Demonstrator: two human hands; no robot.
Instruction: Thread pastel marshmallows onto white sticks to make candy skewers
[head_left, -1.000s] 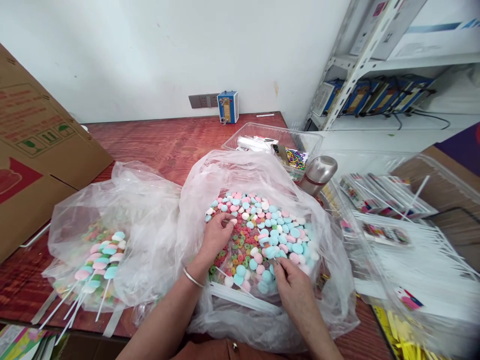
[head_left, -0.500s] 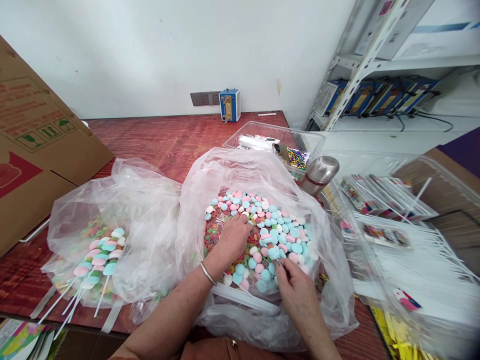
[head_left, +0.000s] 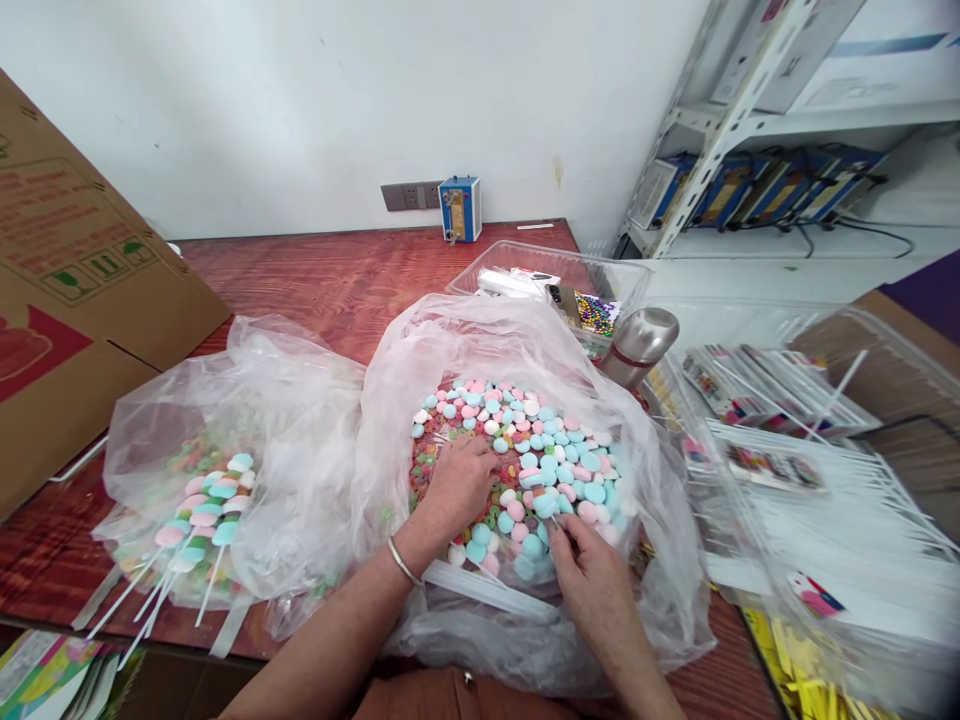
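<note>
A big clear plastic bag (head_left: 480,340) lies open in front of me, filled with pastel blue, pink and white round candies (head_left: 559,455) and small coloured ring candies (head_left: 427,470). My left hand (head_left: 459,478), with a bangle on the wrist, rests palm down on the ring candies, its fingers curled into the pile. My right hand (head_left: 589,570) sits at the near edge of the pile and pinches a thin white stick (head_left: 559,522) that carries a blue candy at its tip.
A second clear bag (head_left: 225,420) on the left holds finished candy skewers (head_left: 202,515). A cardboard box (head_left: 67,300) leans at the far left. Right of the bag stand a steel flask (head_left: 637,345), a clear tray of beads (head_left: 555,280) and trays of white sticks (head_left: 817,500).
My left hand slid from the pile's left edge toward its middle, then drew slightly back onto the ring candies. My right hand has stayed near the front edge with the stick.
</note>
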